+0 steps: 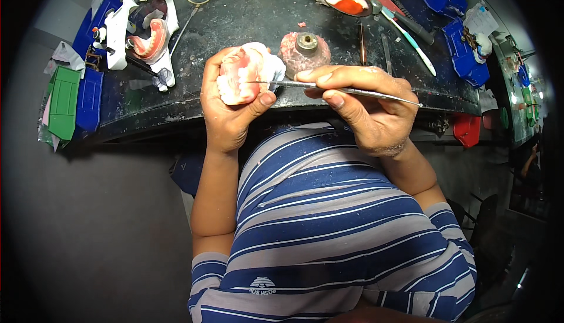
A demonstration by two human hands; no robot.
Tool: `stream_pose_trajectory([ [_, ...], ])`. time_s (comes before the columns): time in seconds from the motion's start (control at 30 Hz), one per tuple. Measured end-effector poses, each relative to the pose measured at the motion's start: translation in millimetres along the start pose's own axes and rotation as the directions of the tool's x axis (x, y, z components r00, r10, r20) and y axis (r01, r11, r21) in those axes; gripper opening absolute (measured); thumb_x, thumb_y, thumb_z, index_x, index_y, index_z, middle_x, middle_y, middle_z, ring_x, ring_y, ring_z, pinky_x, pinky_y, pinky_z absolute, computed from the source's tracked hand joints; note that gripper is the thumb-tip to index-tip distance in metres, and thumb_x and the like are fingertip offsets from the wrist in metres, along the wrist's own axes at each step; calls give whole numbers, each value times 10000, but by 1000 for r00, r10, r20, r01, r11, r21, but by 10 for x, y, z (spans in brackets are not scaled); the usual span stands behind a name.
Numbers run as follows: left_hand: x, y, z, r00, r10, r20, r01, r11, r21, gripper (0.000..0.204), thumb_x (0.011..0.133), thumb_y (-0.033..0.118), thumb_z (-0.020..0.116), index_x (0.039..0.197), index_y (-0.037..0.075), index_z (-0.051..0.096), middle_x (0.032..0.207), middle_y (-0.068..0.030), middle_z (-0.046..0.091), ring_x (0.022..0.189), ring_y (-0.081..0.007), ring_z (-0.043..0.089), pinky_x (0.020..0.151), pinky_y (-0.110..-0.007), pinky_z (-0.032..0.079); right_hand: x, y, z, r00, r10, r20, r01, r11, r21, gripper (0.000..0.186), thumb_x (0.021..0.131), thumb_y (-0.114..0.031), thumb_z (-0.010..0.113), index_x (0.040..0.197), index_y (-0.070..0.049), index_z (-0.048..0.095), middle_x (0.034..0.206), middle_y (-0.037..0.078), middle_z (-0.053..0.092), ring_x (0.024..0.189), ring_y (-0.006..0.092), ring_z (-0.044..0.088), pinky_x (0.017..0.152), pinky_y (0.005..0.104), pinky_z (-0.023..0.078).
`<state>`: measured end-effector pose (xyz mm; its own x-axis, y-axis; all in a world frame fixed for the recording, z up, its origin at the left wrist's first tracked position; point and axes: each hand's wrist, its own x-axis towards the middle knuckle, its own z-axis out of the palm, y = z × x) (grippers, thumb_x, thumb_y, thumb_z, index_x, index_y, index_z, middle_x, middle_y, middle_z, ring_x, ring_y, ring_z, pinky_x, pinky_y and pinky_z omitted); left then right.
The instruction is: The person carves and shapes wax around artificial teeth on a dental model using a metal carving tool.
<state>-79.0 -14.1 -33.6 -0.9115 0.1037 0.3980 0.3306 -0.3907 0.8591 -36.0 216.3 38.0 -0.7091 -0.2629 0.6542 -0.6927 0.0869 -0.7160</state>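
Note:
My left hand [226,120] is closed round a denture model [239,79], with pink wax and white teeth on a pale plaster base. A slim metal wax carver [311,84] is pinched in my right hand [376,103]. Its thin tip reaches the pink wax beside the teeth, and the other end sticks out past my knuckles. Whether the tip presses in or only rests there, I cannot tell. Just beyond my hands sits a pinkish, crumb-covered lump with a round metal knob [306,44] on top.
A white articulator [117,44] holding another pink denture [154,42] stands at the left. Behind are a dish of red wax [346,3], a toothbrush [414,44] and a brown-handled tool [362,44]. Blue bins [467,53] and a green bin [63,103] line the dark bench [235,14].

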Motion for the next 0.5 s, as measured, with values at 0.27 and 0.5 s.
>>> stream_pose_trajectory([
  [0.27, -11, -3, -6, 1000, 2, -2, -2, 1000, -1, 793, 760, 108, 967, 1405, -6, 520, 1294, -128, 632, 1205, -216, 641, 1060, -358, 518, 13, -29, 23, 999, 47, 22, -47, 999, -3, 153, 997, 41, 693, 1126, 121, 714, 1118, 285, 762, 1040, 317, 779, 909, 397, 668],
  [0.5, 1, 5, 7, 1000, -5, -2, 5, 1000, 1, 790, 763, 108, 969, 1402, -5, 518, 1285, -122, 632, 1192, -209, 644, 1046, -347, 526, 9, -23, 19, 997, 69, 15, -69, 998, 10, 149, 999, 48, 686, 1123, 125, 713, 1116, 281, 760, 1055, 320, 774, 917, 403, 670],
])
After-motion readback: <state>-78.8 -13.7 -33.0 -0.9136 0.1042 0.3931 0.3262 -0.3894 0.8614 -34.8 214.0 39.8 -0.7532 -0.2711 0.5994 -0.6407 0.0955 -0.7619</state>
